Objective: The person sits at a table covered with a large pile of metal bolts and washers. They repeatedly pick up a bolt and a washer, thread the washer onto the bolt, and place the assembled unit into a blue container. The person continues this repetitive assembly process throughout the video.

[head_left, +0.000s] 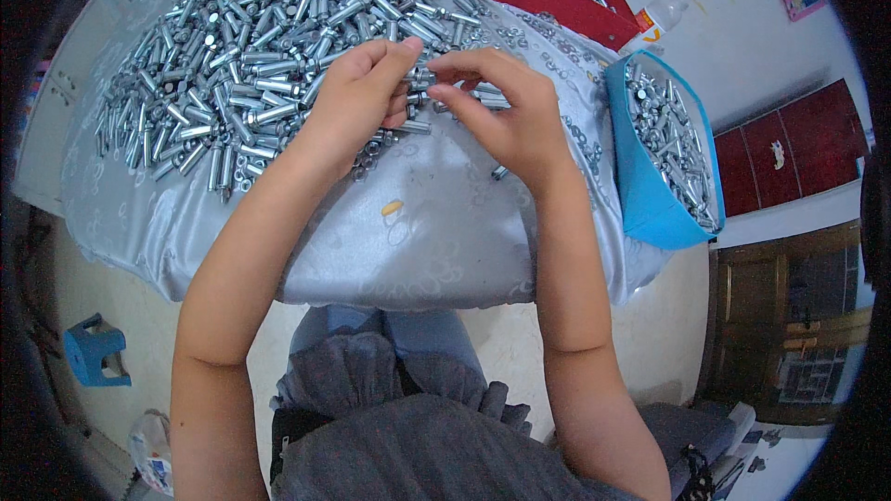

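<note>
My left hand is closed above the near edge of a big pile of silver expansion bolts, its thumb on top and its fingers curled under. A metal bolt end shows at its fingertips; the rest of that piece is hidden by the hand. Facing it from the right, my right hand has its thumb and forefinger bent and apart, their tips close to that bolt end. Loose nuts and a few bolts lie on the cloth below the hands.
A shiny grey cloth covers the table; a small yellow piece lies on it. At right stands a blue bin full of metal parts. A red box with bolts and a plastic bottle are farther back. A blue stool stands lower left.
</note>
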`<state>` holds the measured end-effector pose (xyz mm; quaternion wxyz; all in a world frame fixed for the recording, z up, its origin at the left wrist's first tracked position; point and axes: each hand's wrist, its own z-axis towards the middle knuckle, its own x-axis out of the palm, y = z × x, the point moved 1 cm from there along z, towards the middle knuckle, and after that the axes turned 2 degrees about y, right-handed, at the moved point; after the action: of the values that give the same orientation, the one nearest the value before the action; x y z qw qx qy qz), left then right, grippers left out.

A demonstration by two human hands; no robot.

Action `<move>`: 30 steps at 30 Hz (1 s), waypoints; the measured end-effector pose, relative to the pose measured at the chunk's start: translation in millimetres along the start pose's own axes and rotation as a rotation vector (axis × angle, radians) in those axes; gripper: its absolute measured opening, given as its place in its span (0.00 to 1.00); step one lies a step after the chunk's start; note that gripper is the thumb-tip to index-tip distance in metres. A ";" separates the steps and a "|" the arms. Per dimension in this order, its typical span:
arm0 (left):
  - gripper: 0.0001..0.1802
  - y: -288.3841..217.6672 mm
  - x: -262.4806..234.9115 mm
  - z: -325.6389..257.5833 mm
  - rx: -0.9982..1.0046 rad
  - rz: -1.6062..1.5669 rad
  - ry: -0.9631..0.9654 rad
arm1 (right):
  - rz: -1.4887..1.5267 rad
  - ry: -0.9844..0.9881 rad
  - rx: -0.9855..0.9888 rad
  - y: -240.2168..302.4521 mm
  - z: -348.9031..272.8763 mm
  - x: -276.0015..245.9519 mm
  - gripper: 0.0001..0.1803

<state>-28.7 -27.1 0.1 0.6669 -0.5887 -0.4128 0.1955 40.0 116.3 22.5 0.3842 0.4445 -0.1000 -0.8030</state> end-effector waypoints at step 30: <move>0.14 -5.9 1.6 -3.1 0.010 -0.001 -0.019 | 0.090 -0.131 -0.013 8.2 0.1 10.8 0.10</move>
<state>-26.7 -29.2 6.3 0.6658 -0.5835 -0.4184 0.2029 40.9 103.1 19.8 0.4153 0.3834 -0.1395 -0.8131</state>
